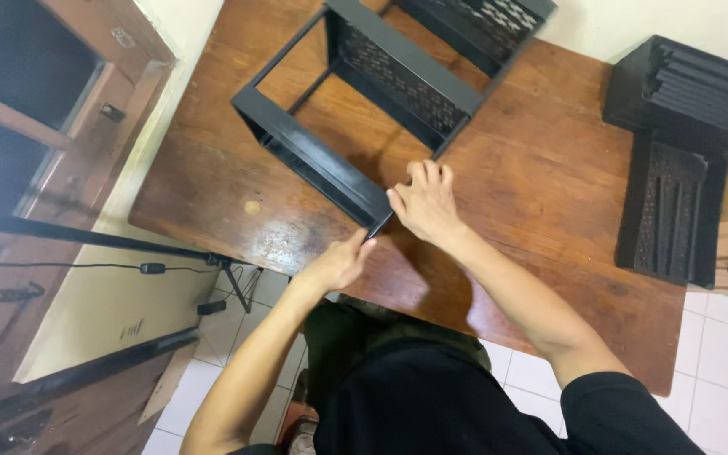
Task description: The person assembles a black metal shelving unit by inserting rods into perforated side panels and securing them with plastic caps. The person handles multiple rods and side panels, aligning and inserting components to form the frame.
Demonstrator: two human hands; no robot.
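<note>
Head view: a black metal shelf frame [364, 109] lies on its side on the brown wooden desk [541, 177], reaching from the desk's near edge toward the far wall, its perforated panels facing up and to the right. Both hands meet at the frame's near corner, close to the desk's near edge. Left hand [337, 263]: grip narrow, fingertips pinched on the end of a thin black rod [378, 226] where it joins the corner. Right hand [425, 202]: fingers spread flat, pressing on the desk and against the corner's right side, closed on nothing. A stack of black perforated panels [684, 93] sits well apart at the far right, with another black panel [671, 211] lying just near of it, both close to the desk's right edge. A black tripod leg [94, 240] and cable [69, 266] cross at the left, off the desk. Risks, as judged: the corner sits so near the edge that a push toward the person could slide the frame partly off; the pinch on the rod is slight and could slip, letting the joint spring apart; fingers beside the metal corner could get nipped if the rod seats suddenly; the tripod leg near the knees could be knocked.
</note>
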